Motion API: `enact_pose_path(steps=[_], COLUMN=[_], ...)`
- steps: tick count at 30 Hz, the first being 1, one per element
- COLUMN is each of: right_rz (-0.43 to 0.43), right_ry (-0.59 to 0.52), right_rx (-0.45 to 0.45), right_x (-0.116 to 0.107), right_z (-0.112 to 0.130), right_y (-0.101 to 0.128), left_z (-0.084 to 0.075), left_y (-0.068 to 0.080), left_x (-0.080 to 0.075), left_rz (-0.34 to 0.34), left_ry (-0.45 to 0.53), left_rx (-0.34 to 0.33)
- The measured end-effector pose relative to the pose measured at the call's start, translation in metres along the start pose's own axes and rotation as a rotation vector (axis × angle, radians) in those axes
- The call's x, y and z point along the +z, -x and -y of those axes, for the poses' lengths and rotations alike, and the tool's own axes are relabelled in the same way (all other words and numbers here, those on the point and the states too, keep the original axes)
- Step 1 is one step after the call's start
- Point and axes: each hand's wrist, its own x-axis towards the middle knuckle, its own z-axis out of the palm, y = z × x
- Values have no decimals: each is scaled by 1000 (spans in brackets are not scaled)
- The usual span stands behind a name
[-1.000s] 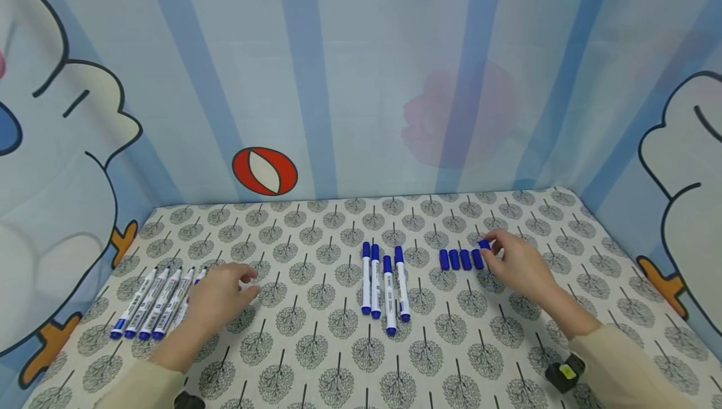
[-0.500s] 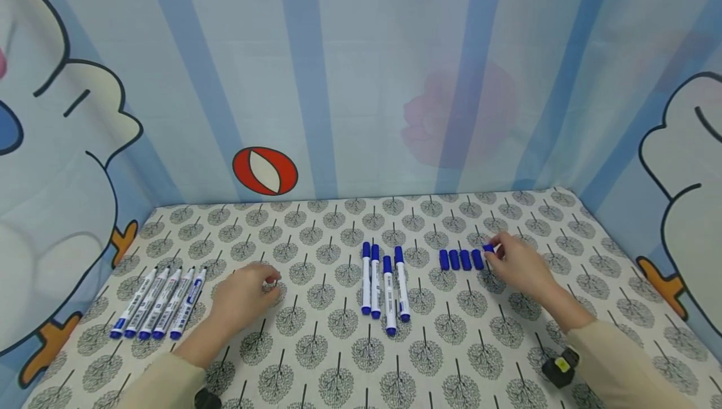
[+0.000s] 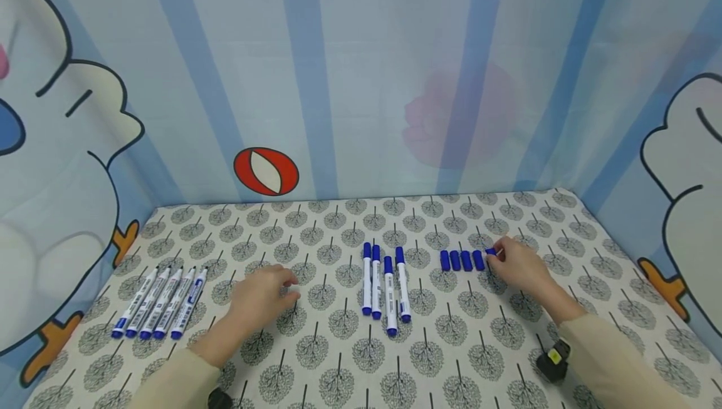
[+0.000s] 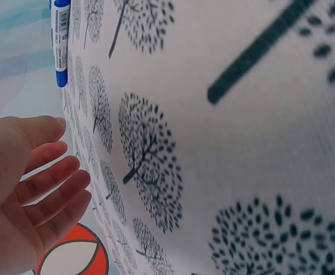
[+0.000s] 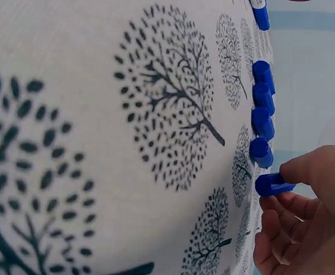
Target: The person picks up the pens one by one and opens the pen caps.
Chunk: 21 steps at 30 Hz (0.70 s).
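Between thumb and fingers my right hand (image 3: 521,265) pinches a blue marker cap (image 5: 273,184), at the right end of a row of several blue caps (image 3: 466,260) lying side by side on the cloth. My left hand (image 3: 256,299) holds nothing; in the left wrist view its fingers (image 4: 58,186) are relaxed and slightly bent above the cloth. Left of that hand lie several uncapped white markers (image 3: 160,302) in a slanted row, tips pointing away. Midway between the hands are several capped blue-and-white markers (image 3: 389,296), one set nearer than the others.
A white tablecloth (image 3: 316,371) with dark tree prints covers the table. Behind it hangs a striped blue curtain (image 3: 366,83) with cartoon figures and a red ball print (image 3: 265,171). A dark wrist camera (image 3: 553,362) sits on the right sleeve.
My left hand has moved right, away from the uncapped markers, uncovering the rightmost one. The right hand has shifted slightly right and lowered its cap toward the end of the cap row.
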Motion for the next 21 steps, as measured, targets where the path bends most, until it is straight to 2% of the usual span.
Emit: enact_pose_path(steps=[7,15,21], right_rz=[16,32,34], right_ry=[11,20,23], right_rx=[25,25,32], right_x=[3,5,7], right_z=[-3,-5,-6], right_y=[-2,-4,-8], left_z=[-7,-16,-20], left_y=[-2,-5,-7], left_x=[4,6,9], left_rz=[-17,-8,-30], left_ry=[-3,19,-12], left_rx=[49,48,88])
